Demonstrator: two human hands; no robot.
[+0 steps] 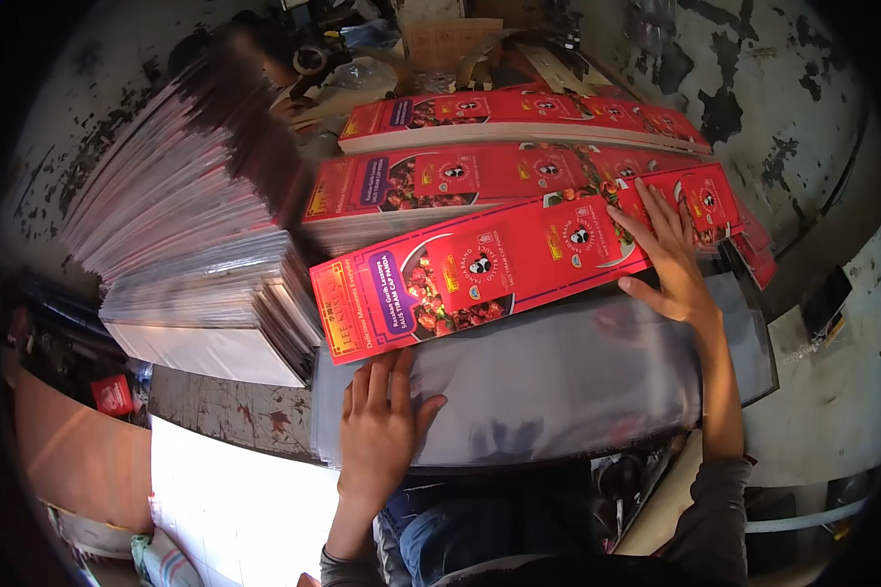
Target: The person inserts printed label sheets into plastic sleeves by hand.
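Observation:
A long red printed cardboard strip point(533, 256) with food pictures and panda logos lies slantwise in front of me. My right hand point(668, 262) rests on its right part, fingers spread and thumb by the lower edge. Below the strip's left end, my left hand point(377, 416) lies palm down on a stack of clear plastic sleeves point(558, 382). Its fingers are stretched out and the tips meet the strip's lower edge. Behind the strip are two stacks of similar red printed strips, a nearer one point(362, 186) and a farther one point(377, 119).
A tall, fanned pile of sleeved strips point(201, 264) stands on the left of the worn table point(215, 401). More red strips in plastic point(754, 249) lie at the right. Cardboard scraps and a tape roll point(310, 61) sit at the back, before a peeling wall point(744, 88).

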